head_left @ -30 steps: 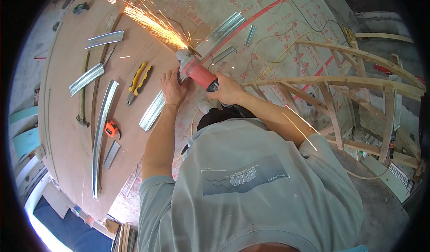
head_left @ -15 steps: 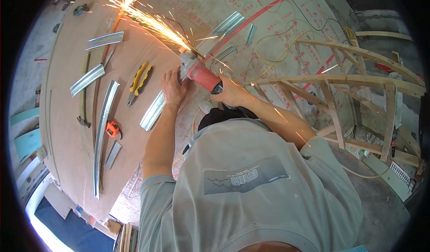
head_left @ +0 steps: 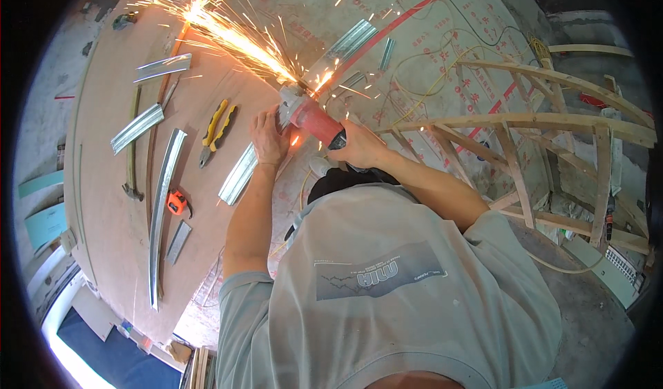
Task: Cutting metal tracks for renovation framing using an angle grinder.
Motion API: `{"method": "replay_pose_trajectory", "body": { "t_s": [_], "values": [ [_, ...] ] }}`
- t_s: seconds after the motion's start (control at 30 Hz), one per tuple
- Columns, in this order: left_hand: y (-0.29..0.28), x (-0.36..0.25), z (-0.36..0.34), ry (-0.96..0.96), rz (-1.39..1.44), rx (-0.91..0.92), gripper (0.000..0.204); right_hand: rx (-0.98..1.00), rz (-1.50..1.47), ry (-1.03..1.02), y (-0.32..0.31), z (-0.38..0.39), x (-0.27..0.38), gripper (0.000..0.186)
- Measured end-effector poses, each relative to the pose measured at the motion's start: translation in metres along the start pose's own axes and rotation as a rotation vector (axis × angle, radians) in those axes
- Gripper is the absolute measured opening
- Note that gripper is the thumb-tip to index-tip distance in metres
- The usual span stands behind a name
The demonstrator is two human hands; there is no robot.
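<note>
Two holds: right hand grasps the grinder by its rear, left hand lies over the channel on the board, presumably bracing it, clenched or just pressing I can't tell, with sparks aimed mostly away from the torso.

Pale lettering marks the grey shirt, and red characters repeat across the floor sheeting.
</note>
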State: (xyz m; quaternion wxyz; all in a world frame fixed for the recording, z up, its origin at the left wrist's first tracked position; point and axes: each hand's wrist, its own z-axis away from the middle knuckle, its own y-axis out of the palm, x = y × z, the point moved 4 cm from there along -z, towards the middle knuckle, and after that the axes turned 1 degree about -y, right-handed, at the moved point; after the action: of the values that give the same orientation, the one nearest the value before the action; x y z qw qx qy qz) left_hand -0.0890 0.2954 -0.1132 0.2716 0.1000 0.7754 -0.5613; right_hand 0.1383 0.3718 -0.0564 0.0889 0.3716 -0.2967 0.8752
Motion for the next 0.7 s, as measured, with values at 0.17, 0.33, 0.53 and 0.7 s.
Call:
{"method": "replay_pose_trajectory", "body": {
  "t_s": [0.17, 0.33, 0.53, 0.7],
  "values": [
    [0.001, 0.001, -0.001, -0.011, -0.013, 0.023, 0.059, -0.035, 0.015, -0.031, 0.004, -0.002, -0.006, 0.06],
    [0.001, 0.001, 0.0, -0.02, -0.013, 0.033, 0.059, 0.027, -0.041, -0.011, -0.006, 0.004, 0.007, 0.056],
    [0.005, 0.006, 0.002, -0.006, 0.016, 0.011, 0.061, -0.043, 0.015, -0.079, -0.003, -0.003, 0.002, 0.058],
    [0.004, 0.004, 0.001, 0.001, -0.012, 0.006, 0.06, -0.021, -0.025, -0.069, 0.0, -0.003, 0.002, 0.056]
  ]
}}
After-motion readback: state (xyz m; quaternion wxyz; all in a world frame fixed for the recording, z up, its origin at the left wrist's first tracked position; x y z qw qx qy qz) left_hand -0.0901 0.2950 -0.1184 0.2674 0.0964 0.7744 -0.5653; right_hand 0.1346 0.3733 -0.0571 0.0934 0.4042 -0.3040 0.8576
